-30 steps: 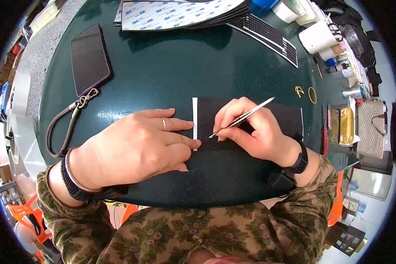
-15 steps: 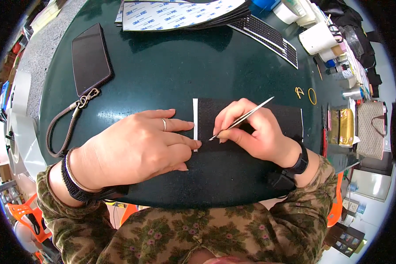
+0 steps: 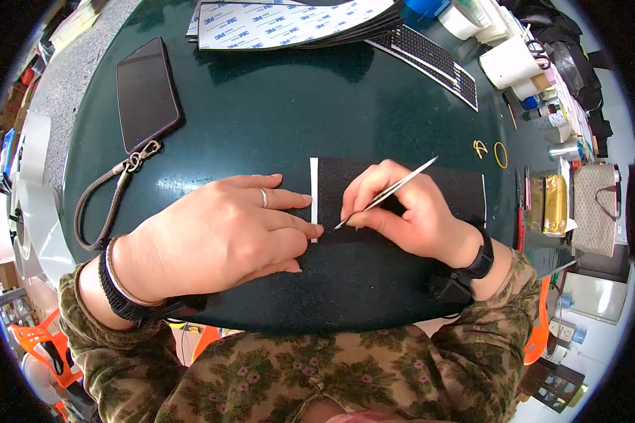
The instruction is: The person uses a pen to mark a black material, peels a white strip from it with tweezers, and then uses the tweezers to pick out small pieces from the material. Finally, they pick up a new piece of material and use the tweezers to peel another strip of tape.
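A black textured sheet (image 3: 331, 185) with white strips along its left and right edges lies on the dark green table. My left hand (image 3: 226, 229) rests palm down to its left, fingers stretched out, fingertips on the white edge strip (image 3: 314, 169). Over the sheet, my right hand (image 3: 409, 211) pinches a pair of slim metal tweezers (image 3: 409, 176) between thumb and fingers. The tweezers slant, their tips pointing down at the sheet's near left part. What lies at the tips is too small to make out.
A stack of black sheets with printed white backing (image 3: 282, 28) lies at the far side, beside perforated black strips (image 3: 437, 63). A phone (image 3: 148, 95) with a cord strap (image 3: 92, 190) is on the left. Rubber bands (image 3: 501, 154), a red tool (image 3: 521, 218) and a gold packet (image 3: 556, 204) are on the right.
The tweezers' tips have shifted very slightly toward me and the right hand has tilted a little. My left hand stays in place.
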`<state>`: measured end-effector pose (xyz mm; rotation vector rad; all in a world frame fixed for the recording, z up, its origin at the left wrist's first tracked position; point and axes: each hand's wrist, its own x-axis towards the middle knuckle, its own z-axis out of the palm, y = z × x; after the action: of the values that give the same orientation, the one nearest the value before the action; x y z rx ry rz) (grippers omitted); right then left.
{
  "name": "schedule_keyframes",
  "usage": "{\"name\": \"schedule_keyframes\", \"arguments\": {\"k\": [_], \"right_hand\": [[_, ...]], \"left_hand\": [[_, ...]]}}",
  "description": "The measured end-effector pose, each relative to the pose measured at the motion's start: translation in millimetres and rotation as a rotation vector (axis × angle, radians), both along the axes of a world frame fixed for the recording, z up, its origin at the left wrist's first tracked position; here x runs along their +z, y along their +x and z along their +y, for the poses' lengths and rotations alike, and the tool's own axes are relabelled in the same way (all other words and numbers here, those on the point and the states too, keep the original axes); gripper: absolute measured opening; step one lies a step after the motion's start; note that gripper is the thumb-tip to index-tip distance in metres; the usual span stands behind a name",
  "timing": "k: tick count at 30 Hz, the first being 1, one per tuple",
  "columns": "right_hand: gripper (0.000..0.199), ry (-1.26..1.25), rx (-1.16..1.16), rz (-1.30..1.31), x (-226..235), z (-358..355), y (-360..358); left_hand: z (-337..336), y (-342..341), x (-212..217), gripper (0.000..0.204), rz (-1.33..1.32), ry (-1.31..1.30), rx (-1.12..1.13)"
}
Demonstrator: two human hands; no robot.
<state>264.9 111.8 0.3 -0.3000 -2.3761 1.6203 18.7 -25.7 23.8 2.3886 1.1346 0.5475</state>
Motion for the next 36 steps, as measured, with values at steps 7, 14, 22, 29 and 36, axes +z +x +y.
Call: {"name": "schedule_keyframes", "arguments": {"k": [7,14,22,29,36], "right_hand": [[0.022,0.090,-0.039,0.026,-3.8,0.0,-0.9],[0.021,0.215,-0.029,0.139,-9.1,-0.9,-4.6],[0.023,0.234,-0.027,0.129,-5.7,-0.6,-5.4],[0.023,0.294,-0.002,0.115,-6.9,-0.1,-2.9],[0.023,0.127,-0.087,0.061,-6.8,-1.0,-3.5]], "left_hand": [[-0.3,1.2,-0.7,0.021,0.027,0.034,-0.012],[-0.4,0.7,-1.5,0.021,0.013,0.025,0.004],[-0.4,0.9,-1.8,0.021,-0.001,0.022,0.015],[-0.4,1.0,-2.5,0.021,-0.009,0.014,0.018],[-0.1,0.4,-2.2,0.020,-0.010,0.016,0.016]]}}
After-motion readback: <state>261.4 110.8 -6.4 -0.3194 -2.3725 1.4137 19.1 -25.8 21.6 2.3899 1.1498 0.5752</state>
